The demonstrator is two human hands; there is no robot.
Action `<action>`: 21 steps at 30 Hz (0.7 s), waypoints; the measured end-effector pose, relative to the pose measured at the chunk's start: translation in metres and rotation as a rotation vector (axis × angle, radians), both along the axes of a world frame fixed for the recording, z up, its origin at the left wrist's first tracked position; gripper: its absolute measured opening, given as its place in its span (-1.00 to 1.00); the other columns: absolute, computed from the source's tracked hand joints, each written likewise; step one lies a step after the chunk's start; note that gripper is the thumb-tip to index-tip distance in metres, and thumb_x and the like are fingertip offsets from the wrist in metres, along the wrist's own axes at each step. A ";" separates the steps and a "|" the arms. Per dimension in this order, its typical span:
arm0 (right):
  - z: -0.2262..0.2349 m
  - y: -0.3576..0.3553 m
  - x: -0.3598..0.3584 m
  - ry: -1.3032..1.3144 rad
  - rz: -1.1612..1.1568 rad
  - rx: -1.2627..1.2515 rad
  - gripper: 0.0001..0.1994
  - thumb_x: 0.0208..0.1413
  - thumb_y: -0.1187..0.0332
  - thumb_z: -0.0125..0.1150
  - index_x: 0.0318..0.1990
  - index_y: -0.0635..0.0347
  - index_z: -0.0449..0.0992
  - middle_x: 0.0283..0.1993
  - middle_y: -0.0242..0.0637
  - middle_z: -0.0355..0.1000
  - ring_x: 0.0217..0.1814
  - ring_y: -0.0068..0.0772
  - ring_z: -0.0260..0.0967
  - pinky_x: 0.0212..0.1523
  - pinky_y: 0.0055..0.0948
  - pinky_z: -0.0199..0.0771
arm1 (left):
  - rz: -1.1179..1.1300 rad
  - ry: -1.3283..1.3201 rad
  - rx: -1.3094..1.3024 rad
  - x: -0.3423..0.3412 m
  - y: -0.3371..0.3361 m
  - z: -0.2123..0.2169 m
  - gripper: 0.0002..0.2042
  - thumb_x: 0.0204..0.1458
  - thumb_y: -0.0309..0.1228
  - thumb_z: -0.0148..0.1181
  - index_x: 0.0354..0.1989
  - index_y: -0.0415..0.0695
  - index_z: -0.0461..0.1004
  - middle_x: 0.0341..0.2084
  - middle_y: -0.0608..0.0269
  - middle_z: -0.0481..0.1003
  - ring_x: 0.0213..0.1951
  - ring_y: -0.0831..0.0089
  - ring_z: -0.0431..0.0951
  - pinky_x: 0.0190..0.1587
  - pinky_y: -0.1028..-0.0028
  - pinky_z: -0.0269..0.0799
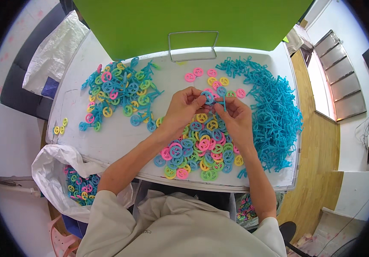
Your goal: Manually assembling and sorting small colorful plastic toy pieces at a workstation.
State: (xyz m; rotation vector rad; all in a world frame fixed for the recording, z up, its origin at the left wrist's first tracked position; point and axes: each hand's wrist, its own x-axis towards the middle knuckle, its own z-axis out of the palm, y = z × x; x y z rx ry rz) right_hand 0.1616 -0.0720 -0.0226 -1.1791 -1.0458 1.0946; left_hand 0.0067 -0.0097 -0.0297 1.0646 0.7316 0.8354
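Near the middle of the white table, my left hand pinches a small blue spoked plastic wheel. Close beside it, my right hand grips a thin teal plastic stem, its fingertips almost meeting the wheel. Whether wheel and stem are joined cannot be made out. Below both hands spreads a heap of loose wheels in pink, yellow, green and blue. A few pink wheels lie scattered beyond my fingers. To the right is a large pile of teal stems.
Wheels joined with teal stems form a pile at the far left. Several loose wheels sit by the left edge. A white sack of similar pieces hangs at the near left. A green panel with a wire frame stands behind.
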 end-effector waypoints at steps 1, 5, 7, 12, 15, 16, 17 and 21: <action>0.000 0.000 0.000 0.013 0.011 -0.012 -0.83 0.09 0.56 0.18 -0.14 0.33 0.46 -0.26 -0.30 0.50 -0.22 -0.57 0.45 -0.19 -0.58 0.45 | -0.002 0.001 -0.001 0.000 0.000 0.000 -0.91 0.19 -0.46 0.04 -0.29 -0.22 0.38 -0.37 0.29 0.48 -0.29 0.52 0.55 -0.17 0.50 0.54; -0.004 0.001 0.002 -0.025 0.021 -0.028 -0.84 0.09 0.56 0.18 -0.15 0.33 0.45 -0.26 -0.29 0.50 -0.23 -0.55 0.44 -0.17 -0.56 0.45 | 0.020 0.029 -0.022 0.001 -0.002 0.001 -0.93 0.19 -0.49 0.02 -0.31 -0.22 0.38 -0.38 0.27 0.49 -0.34 0.54 0.54 -0.19 0.52 0.53; -0.006 0.001 0.005 -0.021 0.063 -0.019 -0.82 0.10 0.54 0.18 -0.13 0.33 0.44 -0.25 -0.29 0.50 -0.23 -0.54 0.45 -0.16 -0.55 0.46 | 0.027 0.039 -0.052 0.002 -0.004 0.002 -0.94 0.18 -0.51 0.01 -0.31 -0.23 0.37 -0.38 0.26 0.49 -0.36 0.55 0.53 -0.19 0.52 0.52; -0.001 0.001 0.010 0.041 0.101 -0.088 -0.80 0.10 0.51 0.19 -0.11 0.33 0.43 -0.24 -0.27 0.50 -0.21 -0.52 0.46 -0.14 -0.54 0.47 | 0.132 0.099 0.303 0.009 -0.006 -0.003 -0.98 0.10 -0.64 0.02 -0.34 -0.29 0.33 -0.45 0.23 0.47 -0.38 0.57 0.50 -0.31 0.54 0.49; -0.003 0.001 0.011 0.076 0.103 -0.097 -0.78 0.10 0.49 0.20 -0.11 0.33 0.42 -0.24 -0.27 0.50 -0.20 -0.51 0.46 -0.15 -0.54 0.48 | 0.105 0.100 0.181 0.008 -0.007 -0.001 -0.97 0.13 -0.61 -0.01 -0.35 -0.27 0.32 -0.43 0.24 0.48 -0.35 0.54 0.53 -0.24 0.53 0.50; -0.004 0.001 0.011 0.089 0.103 -0.085 -0.78 0.10 0.49 0.20 -0.10 0.32 0.42 -0.24 -0.27 0.50 -0.21 -0.51 0.47 -0.15 -0.54 0.48 | 0.106 0.100 0.181 0.008 -0.008 0.000 -0.97 0.13 -0.61 -0.01 -0.35 -0.27 0.32 -0.43 0.24 0.48 -0.35 0.54 0.53 -0.24 0.53 0.50; -0.003 0.001 0.011 0.089 0.104 -0.086 -0.78 0.10 0.49 0.20 -0.10 0.32 0.42 -0.24 -0.27 0.50 -0.21 -0.51 0.47 -0.15 -0.54 0.48 | 0.114 0.109 0.241 0.008 -0.009 0.001 -0.98 0.13 -0.62 -0.02 -0.34 -0.27 0.32 -0.42 0.23 0.48 -0.35 0.53 0.53 -0.23 0.52 0.50; 0.000 0.000 0.012 0.158 0.128 -0.145 -0.77 0.10 0.46 0.22 -0.10 0.31 0.42 -0.24 -0.28 0.50 -0.22 -0.51 0.48 -0.19 -0.56 0.49 | 0.134 0.148 0.374 0.008 -0.013 0.001 -0.97 0.12 -0.65 -0.03 -0.33 -0.27 0.30 -0.41 0.20 0.49 -0.33 0.50 0.55 -0.22 0.51 0.50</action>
